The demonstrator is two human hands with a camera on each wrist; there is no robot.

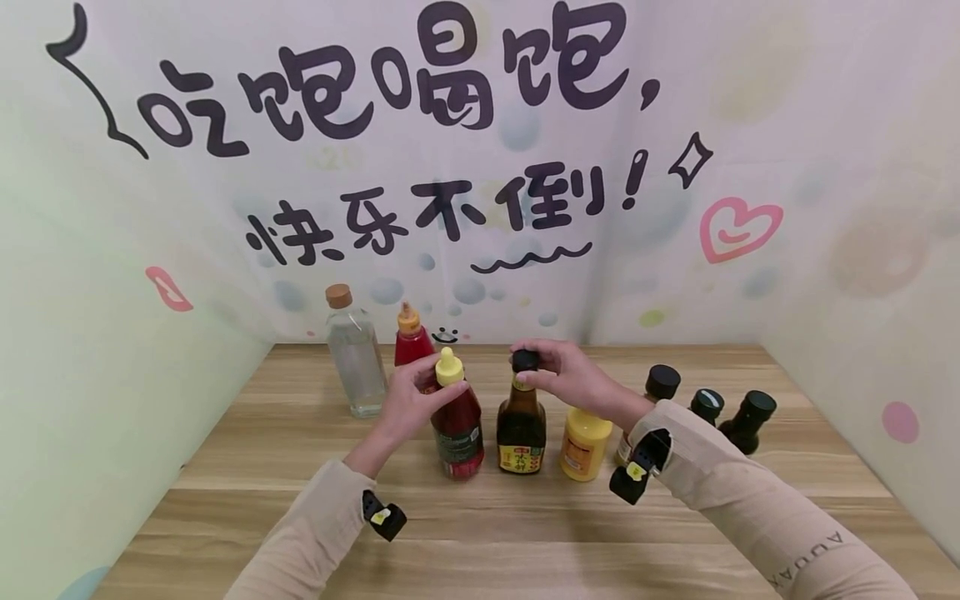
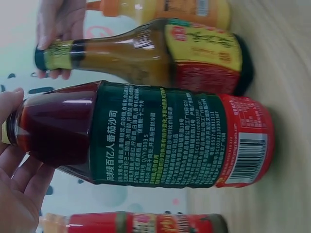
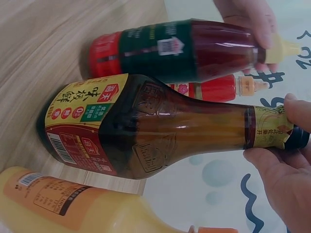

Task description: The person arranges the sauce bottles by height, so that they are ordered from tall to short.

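Observation:
The left hand (image 1: 411, 402) grips a dark red sauce bottle (image 1: 459, 429) with a yellow nozzle cap by its neck; in the left wrist view the fingers (image 2: 36, 179) curl round the neck of that bottle (image 2: 146, 136). Just right of it, the right hand (image 1: 573, 379) pinches the black-capped neck of a brown soy sauce bottle (image 1: 521, 421). In the right wrist view, thumb and fingers of the right hand (image 3: 286, 170) lie on either side of the neck of the brown bottle (image 3: 146, 126). Both bottles stand upright, side by side, a small gap between them.
Behind the left hand stand a clear bottle (image 1: 355, 358) with a brown cap and a red bottle (image 1: 411, 343) with an orange nozzle. A yellow bottle (image 1: 585, 446) is right of the brown one. Several dark-capped bottles, one at the far right (image 1: 748, 423), stand beyond the right wrist.

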